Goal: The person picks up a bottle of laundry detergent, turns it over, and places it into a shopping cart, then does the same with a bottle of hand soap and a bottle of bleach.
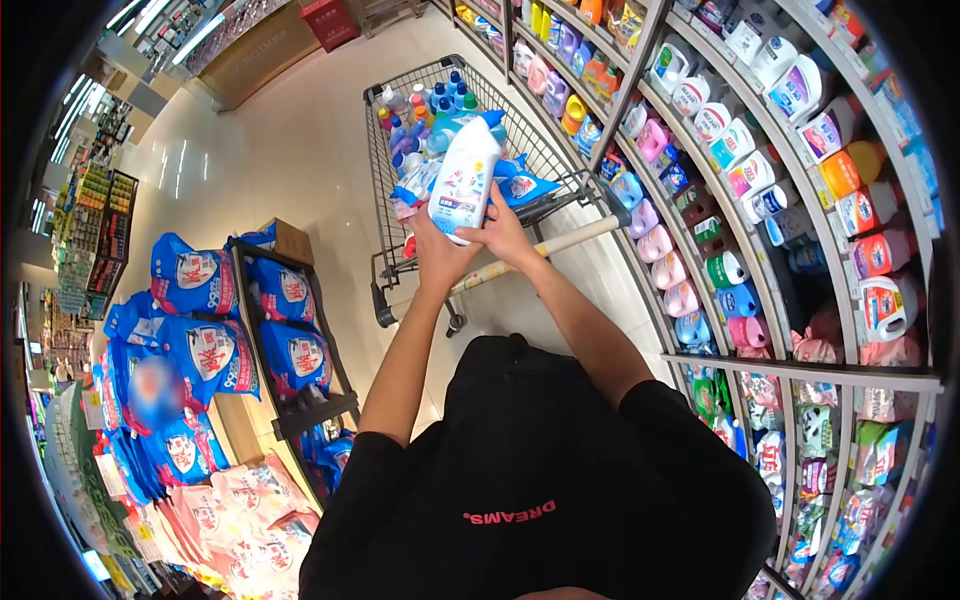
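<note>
A white bottle with a blue cap (pixel 465 180), its label printed in colours, is held up between my two hands over the near end of a shopping cart (pixel 545 150). My left hand (pixel 440 245) grips it low on the left side. On the lower right, my right hand (pixel 503 232) has its fingers wrapped against the bottle. Beneath and beyond it, the cart carries several bottles with blue caps (pixel 440 97) and a blue bag (pixel 525 182). The cart's pale handle (pixel 550 245) runs just below my hands.
Shelves (pixel 690 125) of detergent bottles line the right side, with bagged goods lower down. On the left, a display rack (pixel 250 330) holds blue detergent bags (pixel 195 275), with pink bags (pixel 250 520) nearer me. Glossy floor (pixel 290 150) stretches ahead toward a counter (pixel 255 55) and red box (pixel 330 22).
</note>
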A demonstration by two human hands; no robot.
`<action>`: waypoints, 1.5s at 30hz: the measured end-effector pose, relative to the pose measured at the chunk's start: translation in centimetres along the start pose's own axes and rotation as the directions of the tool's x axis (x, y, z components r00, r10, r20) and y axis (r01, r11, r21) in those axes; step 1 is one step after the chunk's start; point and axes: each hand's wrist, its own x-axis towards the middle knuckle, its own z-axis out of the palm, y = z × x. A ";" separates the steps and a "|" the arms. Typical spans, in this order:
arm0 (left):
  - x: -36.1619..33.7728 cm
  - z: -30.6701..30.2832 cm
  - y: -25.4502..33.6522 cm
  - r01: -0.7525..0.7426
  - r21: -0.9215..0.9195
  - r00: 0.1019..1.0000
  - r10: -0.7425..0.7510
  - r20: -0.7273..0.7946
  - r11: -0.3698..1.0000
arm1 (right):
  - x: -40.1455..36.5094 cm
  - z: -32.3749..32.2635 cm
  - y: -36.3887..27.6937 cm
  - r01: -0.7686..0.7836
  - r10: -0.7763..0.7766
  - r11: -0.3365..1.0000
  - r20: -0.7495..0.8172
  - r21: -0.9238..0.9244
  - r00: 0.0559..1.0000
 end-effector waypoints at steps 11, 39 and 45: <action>0.1 -0.8 0.2 0.029 0.026 1.000 -0.029 0.004 0.999 | 0.2 0.7 -0.1 -0.098 0.100 0.987 0.013 -0.129 0.995; -0.7 0.8 -2.0 0.234 0.254 0.968 -0.250 0.035 0.938 | 1.0 0.3 2.3 -0.032 0.047 0.922 0.029 -0.387 0.998; -0.4 0.7 -2.0 0.264 0.243 0.957 -0.284 0.051 0.934 | 0.5 0.6 1.9 -0.043 0.046 0.922 -0.003 -0.385 0.999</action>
